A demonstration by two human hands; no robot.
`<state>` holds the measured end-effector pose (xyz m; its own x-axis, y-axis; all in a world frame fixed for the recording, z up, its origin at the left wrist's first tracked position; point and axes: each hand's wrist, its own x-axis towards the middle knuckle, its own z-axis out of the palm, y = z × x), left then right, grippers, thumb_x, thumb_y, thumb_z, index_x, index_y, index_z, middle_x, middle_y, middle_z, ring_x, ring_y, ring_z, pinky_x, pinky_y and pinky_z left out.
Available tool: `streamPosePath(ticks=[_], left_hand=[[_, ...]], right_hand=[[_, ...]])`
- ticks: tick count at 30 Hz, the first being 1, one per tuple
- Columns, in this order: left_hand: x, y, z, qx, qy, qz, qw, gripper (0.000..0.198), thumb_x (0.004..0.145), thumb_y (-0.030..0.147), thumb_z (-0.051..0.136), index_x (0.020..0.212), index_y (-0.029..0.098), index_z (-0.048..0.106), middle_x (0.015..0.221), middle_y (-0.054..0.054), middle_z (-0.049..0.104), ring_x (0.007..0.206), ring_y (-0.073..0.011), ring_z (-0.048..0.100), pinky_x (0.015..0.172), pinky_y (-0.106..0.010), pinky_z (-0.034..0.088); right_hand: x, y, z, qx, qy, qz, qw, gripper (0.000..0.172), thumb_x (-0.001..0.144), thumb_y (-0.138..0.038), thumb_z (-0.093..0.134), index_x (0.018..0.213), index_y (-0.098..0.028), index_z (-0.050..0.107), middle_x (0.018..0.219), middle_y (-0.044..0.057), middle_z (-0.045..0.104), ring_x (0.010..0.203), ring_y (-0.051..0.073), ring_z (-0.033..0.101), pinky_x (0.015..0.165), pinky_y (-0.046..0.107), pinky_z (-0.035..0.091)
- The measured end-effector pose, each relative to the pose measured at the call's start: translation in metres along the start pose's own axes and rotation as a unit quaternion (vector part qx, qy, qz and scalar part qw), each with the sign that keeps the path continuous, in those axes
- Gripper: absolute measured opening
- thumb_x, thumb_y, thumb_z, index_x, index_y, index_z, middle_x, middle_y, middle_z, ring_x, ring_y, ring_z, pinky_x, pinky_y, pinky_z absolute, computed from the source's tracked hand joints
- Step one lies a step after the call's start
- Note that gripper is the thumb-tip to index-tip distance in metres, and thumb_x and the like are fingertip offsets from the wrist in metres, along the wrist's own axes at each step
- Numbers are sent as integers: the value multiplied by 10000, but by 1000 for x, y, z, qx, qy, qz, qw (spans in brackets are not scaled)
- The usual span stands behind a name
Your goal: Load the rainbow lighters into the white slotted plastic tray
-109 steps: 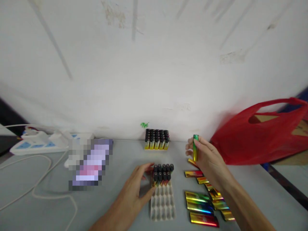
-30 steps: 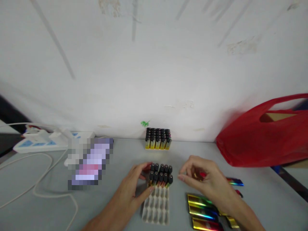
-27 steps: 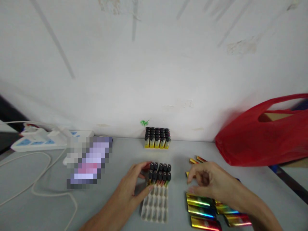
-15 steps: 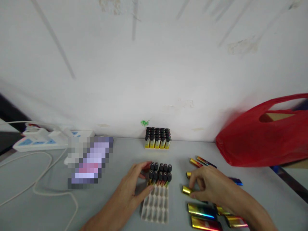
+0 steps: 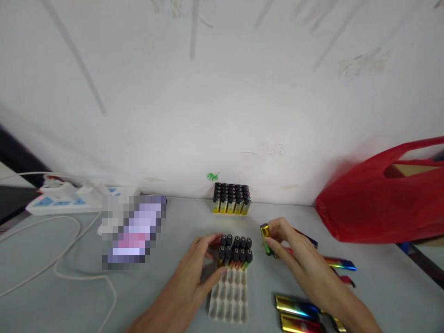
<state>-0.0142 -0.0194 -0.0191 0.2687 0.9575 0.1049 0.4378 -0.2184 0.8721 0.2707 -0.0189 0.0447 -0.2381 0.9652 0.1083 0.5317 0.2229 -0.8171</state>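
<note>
A pale moulded tray (image 5: 229,303) has empty slots in its near rows. Two rows of black-topped lighters (image 5: 236,253) stand upright in its far rows. My left hand (image 5: 199,263) curves round the left side of these, thumb in front of them and fingers behind, steadying tray and lighters. To the right of the tray, my right hand (image 5: 289,247) pinches a shiny gold-and-green lighter (image 5: 265,238) between thumb and fingers, above the table with its gold end up. More metallic lighters (image 5: 298,306) lie below and beyond the right hand, partly hidden by it.
Against the wall stands a full block of black-topped lighters (image 5: 231,199). A red bag (image 5: 374,199) sits at the right. On the left are a blurred-out phone (image 5: 138,231), a white power strip (image 5: 52,203) and loose white cables (image 5: 83,276).
My right hand has picked the gold-and-green lighter up off the table, raised it and turned it more upright. The left hand keeps its place at the tray. The view has shifted slightly.
</note>
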Motion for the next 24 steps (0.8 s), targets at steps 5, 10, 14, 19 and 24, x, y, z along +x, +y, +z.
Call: streamPosePath(ticks=[5, 10, 14, 19, 24], left_hand=[[0, 1, 0, 3, -6, -2, 1000, 481, 995, 252, 684, 1463, 300, 582, 1379, -81, 690, 1197, -303, 678, 1088, -501, 532], [2, -1, -3, -3, -3, -10, 1000, 518, 961, 279, 721, 1462, 299, 592, 1394, -79, 706, 1179, -304, 694, 1084, -504, 548], [5, -5, -8, -14, -27, -14, 999, 541, 937, 285, 756, 1457, 313, 610, 1385, -65, 731, 1191, -303, 704, 1081, -483, 549], [5, -7, -9, -28, -25, -24, 999, 557, 918, 276, 756, 1456, 313, 618, 1415, -62, 728, 1182, -296, 723, 1044, -460, 572], [6, -4, -8, -29, -14, -16, 999, 554, 896, 265, 765, 1433, 314, 640, 1388, -51, 747, 1164, -289, 737, 1033, -441, 583]], right_hand=[[5, 0, 11, 68, 91, 61, 992, 373, 1137, -557, 518, 1279, -253, 680, 814, -10, 593, 789, 218, 588, 745, 346, 457], [13, 4, 11, 182, 161, 129, 961, 494, 896, -654, 831, 1035, -179, 820, 754, 11, 635, 667, 183, 565, 589, 296, 456], [15, 11, 15, 309, 199, 185, 911, 501, 761, -638, 953, 947, -187, 836, 743, -8, 623, 602, 130, 516, 549, 257, 451], [15, 17, 19, 348, 194, 197, 896, 535, 713, -633, 987, 965, -182, 847, 780, 2, 639, 648, 133, 550, 586, 250, 485], [12, 17, 15, 201, 150, 111, 962, 415, 816, -566, 935, 990, -201, 841, 804, 22, 655, 697, 180, 571, 610, 294, 467]])
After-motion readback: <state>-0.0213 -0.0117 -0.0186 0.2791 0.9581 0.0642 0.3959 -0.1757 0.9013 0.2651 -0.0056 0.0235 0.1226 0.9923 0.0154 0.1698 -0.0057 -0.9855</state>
